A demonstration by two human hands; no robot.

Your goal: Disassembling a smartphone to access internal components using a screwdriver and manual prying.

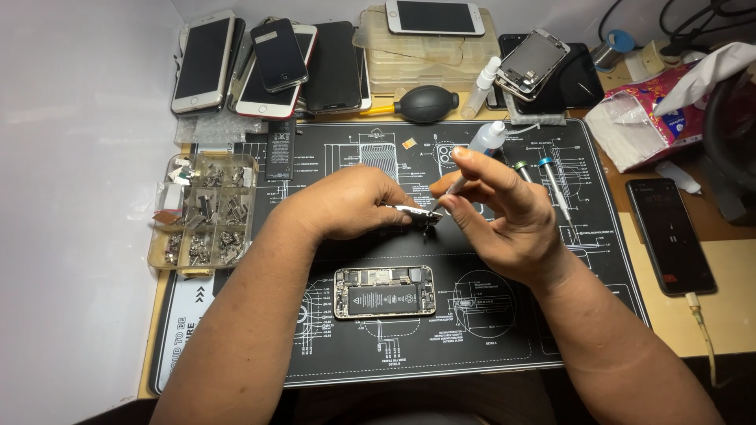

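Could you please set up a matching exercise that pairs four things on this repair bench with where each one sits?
Things:
1. opened phone
2. parts tray
3. air blower
4. dark phone on a cable

Places:
A. at the mat's left edge
B. right of the mat, on bare table
C. on the mat, nearest the person
D. beyond the mat's far edge, by the stacked phones

Pairs: 1-C, 2-A, 3-D, 4-B

Two hands work over one black repair mat point(504, 330). One opened phone point(384, 292) lies on the mat, and one dark phone point(670, 234) lies on its cable at the right. One rubber air blower point(425, 103), one compartmented parts box point(203, 214) and two upright screwdrivers point(551, 182) are also there.
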